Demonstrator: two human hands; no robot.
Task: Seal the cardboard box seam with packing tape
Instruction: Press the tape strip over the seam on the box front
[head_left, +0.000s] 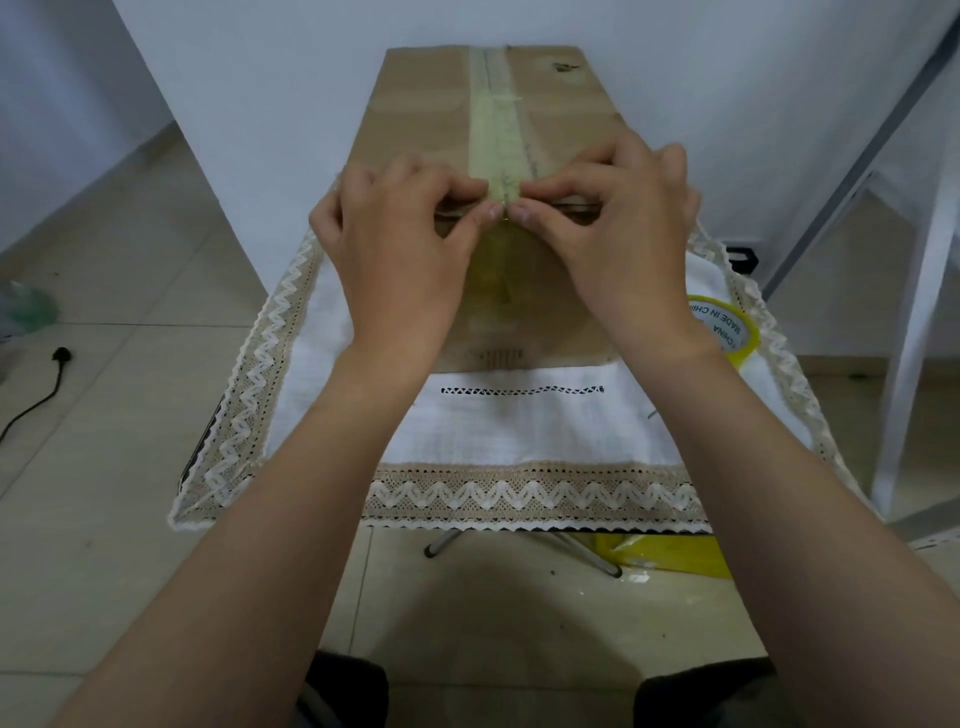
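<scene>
Tiled floor (130, 545), small folding table under a lace-trimmed white cloth (519, 431). Left hand (400, 249) and right hand (618, 244) pinch the packing tape strip (496, 150) at the near top edge of the cardboard box (426, 119). Tape roll (727, 332) right of box. White wall (260, 78) behind

Brown cardboard box (431, 124) carries a pale yellowish tape strip (496, 130); white tablecloth (530, 426) has beige zigzag lace trim; tape roll (732, 332) is yellow.
</scene>
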